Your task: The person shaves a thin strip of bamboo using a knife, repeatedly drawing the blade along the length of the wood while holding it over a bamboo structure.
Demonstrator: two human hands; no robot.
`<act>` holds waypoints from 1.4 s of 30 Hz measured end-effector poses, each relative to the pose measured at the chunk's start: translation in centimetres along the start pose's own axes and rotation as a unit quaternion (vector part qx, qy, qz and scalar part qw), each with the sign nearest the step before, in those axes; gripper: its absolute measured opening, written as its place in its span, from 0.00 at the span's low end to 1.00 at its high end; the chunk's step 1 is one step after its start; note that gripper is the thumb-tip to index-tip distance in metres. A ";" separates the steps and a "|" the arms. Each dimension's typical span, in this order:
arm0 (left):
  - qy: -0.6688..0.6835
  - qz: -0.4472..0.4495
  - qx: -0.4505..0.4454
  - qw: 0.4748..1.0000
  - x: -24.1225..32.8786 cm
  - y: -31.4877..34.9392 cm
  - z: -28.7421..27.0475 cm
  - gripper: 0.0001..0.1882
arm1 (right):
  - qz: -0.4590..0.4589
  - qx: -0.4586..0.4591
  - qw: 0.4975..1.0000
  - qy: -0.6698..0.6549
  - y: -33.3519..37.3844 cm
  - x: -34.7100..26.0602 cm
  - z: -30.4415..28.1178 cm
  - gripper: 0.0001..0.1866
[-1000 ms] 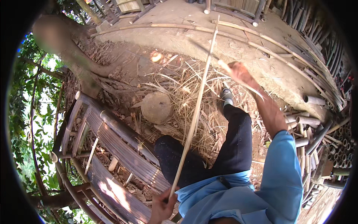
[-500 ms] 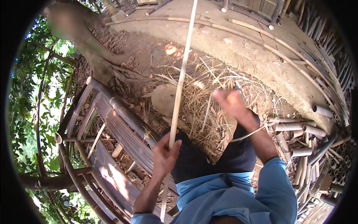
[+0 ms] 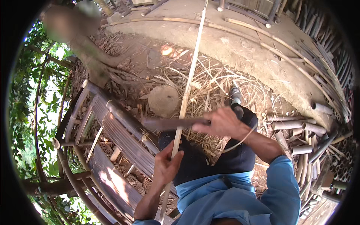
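Observation:
A long pale bamboo strip [image 3: 190, 80] runs from the top of the view down past my lap. My left hand [image 3: 167, 163] is closed around it above my left thigh, thumb along the strip. In my right hand [image 3: 221, 123] is a knife [image 3: 163, 124] with a broad dark blade, smeared by motion. The blade points left and crosses the strip just beyond my left hand; whether it touches the strip I cannot tell. A thin pale loop [image 3: 240, 144] hangs at my right wrist.
A bamboo bench [image 3: 123, 131] stands at my left. Ahead lie a round flat stump or stone [image 3: 163, 100] and a heap of pale shavings [image 3: 202, 80]. Cut bamboo pieces [image 3: 302, 150] are piled at the right. A tree trunk [image 3: 92, 60] rises at the far left.
My right hand has swung left and nearer, bringing the knife across the strip. The strip's far end has shifted slightly right. My left hand keeps its hold.

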State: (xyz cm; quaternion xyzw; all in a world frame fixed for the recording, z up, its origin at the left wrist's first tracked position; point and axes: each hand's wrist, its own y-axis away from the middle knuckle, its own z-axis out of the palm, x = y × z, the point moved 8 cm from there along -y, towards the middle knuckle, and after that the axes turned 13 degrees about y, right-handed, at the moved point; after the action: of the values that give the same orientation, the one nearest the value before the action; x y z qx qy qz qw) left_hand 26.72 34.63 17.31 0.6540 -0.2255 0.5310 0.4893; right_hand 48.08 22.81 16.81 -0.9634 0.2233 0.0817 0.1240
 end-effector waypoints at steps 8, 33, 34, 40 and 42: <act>-0.113 -0.025 0.007 0.993 -1.5 7.9 -2.0 0.19 | 0.226 0.026 0.967 -0.113 -2.7 20.7 -0.6 0.32; 0.018 0.601 0.487 0.634 12.8 21.4 -22.1 0.35 | 0.417 -0.016 0.422 -0.805 -5.3 1.7 15.4 0.08; 0.175 0.584 0.372 0.700 11.1 16.1 -21.7 0.39 | 0.447 -0.036 0.414 -0.792 -4.9 -0.3 15.7 0.09; 0.214 0.625 0.276 0.698 11.8 6.8 -19.8 0.38 | 0.370 -0.212 0.536 -0.729 -3.6 -3.7 19.8 0.15; 0.256 0.611 0.394 0.637 14.6 8.2 -18.1 0.29 | 0.305 -0.275 0.628 -0.660 -3.2 -3.5 21.1 0.18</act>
State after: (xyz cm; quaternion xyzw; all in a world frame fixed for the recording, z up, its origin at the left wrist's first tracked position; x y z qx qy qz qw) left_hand 16.32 50.43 33.13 0.3360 -0.2087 0.8935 -0.2128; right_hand 44.23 32.84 -2.01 -0.5175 0.3300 0.7868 -0.0647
